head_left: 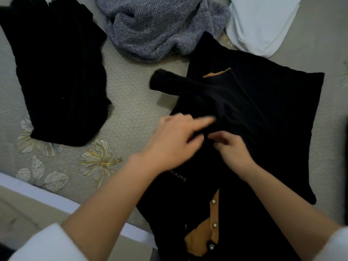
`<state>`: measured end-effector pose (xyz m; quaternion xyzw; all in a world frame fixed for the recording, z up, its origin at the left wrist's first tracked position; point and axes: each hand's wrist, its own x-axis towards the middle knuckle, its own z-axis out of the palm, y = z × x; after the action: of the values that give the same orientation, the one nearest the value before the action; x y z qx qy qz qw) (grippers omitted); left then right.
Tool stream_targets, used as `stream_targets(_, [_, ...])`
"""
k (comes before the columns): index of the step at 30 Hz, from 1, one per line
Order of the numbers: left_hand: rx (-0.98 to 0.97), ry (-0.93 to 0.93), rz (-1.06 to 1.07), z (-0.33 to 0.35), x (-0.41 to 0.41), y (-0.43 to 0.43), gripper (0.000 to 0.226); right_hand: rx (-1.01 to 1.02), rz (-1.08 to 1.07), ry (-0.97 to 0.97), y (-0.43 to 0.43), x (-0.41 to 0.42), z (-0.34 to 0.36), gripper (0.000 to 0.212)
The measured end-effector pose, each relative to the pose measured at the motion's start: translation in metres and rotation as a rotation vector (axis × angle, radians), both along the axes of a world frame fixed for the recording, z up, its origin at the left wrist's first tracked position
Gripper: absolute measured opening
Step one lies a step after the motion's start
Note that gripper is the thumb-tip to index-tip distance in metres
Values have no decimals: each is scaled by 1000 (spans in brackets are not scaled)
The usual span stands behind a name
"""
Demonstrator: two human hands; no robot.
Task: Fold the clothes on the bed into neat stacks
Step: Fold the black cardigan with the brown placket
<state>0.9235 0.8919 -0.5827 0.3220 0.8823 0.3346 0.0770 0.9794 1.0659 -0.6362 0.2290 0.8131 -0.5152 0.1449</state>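
Shirt (254, 113), black, lies spread under both your hands, unfolded. Your left hand (175, 140) rests on it with fingers extended; your right hand (231, 149) pinches its cloth. Beyond your left hand, one black garment (60, 76) lies folded; the grey knit (160, 27) ahead remains crumpled.

Both hands (175, 140) (232, 149) on black shirt (263, 110) (tan collar), bed (131, 110).

Cloth throughout, soft and matt

The black polo shirt (254, 102) is smooth matt cloth with tan fabric trim and small glossy buttons (214, 225); the folded black garment (60, 76) looks equally dull and soft. The grey sweater (150, 29) is a coarse, nubbly knit. The white cloth (263, 25) is smooth, and the bed (131, 102) cover is a finely ribbed weave with printed flowers.
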Motion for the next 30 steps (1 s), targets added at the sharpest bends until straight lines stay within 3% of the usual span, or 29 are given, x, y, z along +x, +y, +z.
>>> stream_targets(2, [-297,-100,-156,-19,23,0,57,-97,-335,-24,20,6,5,34])
stream_targets(4, [-446,-154,-136,-40,43,-15,68,-33,-447,-87,35,9,5,33])
stream_targets(7, [-532,-153,-25,-56,62,-40,77,26,-421,-95,40,3,1,38])
stream_targets(11, [-524,-158,43,-64,71,-54,72,204,-224,-18,19,-20,-4,72])
stream_targets(13, [-463,-176,63,-63,71,-54,69,346,-119,-45,11,-33,-8,63])
stream_targets(15, [-450,-160,75,-62,71,-54,71,390,-111,-27,9,-50,-6,36])
stream_targets(19, [-473,-135,160,-60,73,-60,75,-151,-656,162,28,-92,23,6])
stream_targets(21, [-503,-142,179,-60,75,-63,70,-386,-899,201,51,-93,32,3])
stream_targets(23, [-547,-143,169,-60,78,-63,65,-557,-1051,115,69,-77,33,20])
stream_targets(27, [-607,-171,152,-59,78,-58,57,-639,-986,-157,84,-35,21,38])
stream_targets(30, [-599,-194,130,-58,71,-58,43,-594,-925,-176,88,-41,23,39])
